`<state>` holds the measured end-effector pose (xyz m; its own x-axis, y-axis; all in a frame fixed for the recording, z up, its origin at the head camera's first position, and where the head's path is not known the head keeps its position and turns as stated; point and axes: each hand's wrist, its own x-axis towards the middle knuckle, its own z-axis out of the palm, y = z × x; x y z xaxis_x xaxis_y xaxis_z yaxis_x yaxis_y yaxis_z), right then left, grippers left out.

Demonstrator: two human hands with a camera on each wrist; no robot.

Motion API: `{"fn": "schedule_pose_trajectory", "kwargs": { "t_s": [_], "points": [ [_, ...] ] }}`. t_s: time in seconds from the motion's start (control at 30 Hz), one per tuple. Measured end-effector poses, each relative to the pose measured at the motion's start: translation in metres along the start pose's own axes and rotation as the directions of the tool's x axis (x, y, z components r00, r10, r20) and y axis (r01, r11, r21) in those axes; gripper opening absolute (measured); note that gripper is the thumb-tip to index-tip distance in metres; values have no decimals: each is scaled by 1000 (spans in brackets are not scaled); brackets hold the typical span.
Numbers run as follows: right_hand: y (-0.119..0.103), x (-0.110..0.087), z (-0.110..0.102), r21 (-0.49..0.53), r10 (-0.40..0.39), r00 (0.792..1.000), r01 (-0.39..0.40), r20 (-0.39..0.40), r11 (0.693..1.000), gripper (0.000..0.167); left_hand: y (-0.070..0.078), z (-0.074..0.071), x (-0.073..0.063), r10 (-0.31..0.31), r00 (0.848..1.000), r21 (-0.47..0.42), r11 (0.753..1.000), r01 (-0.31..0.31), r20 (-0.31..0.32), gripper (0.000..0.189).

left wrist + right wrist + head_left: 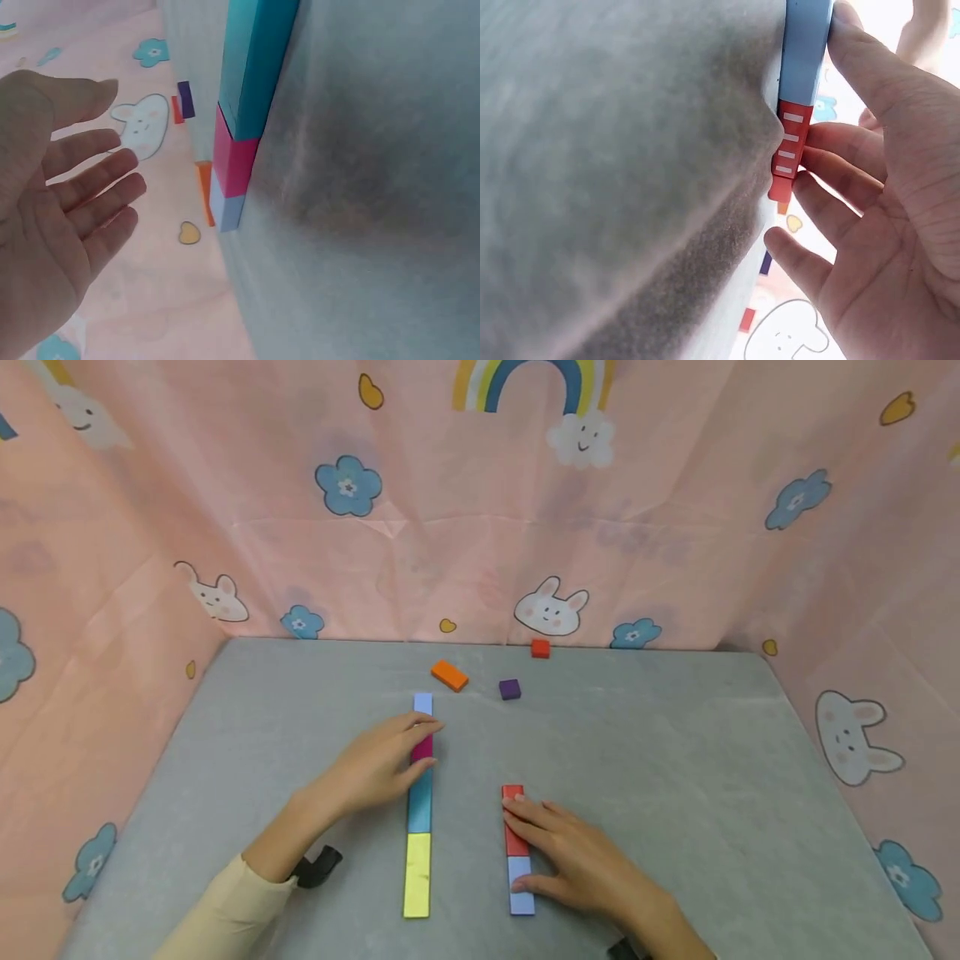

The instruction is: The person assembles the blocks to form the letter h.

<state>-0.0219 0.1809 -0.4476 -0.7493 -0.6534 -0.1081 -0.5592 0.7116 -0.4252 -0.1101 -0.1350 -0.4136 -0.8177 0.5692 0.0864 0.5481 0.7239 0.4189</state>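
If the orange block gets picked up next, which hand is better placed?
Probably the left hand: it is nearer the orange block and holds nothing. The right hand is farther back and touches the shorter block row.

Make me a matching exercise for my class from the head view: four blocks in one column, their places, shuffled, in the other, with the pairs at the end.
Blocks
1. Yellow block
2. Teal block
3. Purple block
4. Orange block

Places
A. Loose, the middle one of three loose blocks from left to right
B. At the near end of the longer row
C. Loose, the leftmost of the three
D. Second from the near end of the longer row

Pairs: 1-B, 2-D, 3-A, 4-C
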Motion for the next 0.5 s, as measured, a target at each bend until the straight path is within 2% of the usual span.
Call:
{"fn": "schedule_pose_trajectory", "kwargs": {
  "t_s": [0.2, 0.37, 0.5],
  "points": [
    [1, 3, 0, -19, 0, 1000, 0, -7, 1000, 82, -10, -3, 26, -38, 999, 5, 999, 38, 22, 49],
    [2, 2, 0, -10, 5, 1000, -5, 10, 1000, 83, -15, 4, 43, -73, 996, -24, 997, 75, 59, 49],
    [1, 3, 2, -4, 12, 1000, -12, 11, 1000, 82, -22, 9, 58, -67, 997, -15, 998, 67, 37, 47]
  ]
}}
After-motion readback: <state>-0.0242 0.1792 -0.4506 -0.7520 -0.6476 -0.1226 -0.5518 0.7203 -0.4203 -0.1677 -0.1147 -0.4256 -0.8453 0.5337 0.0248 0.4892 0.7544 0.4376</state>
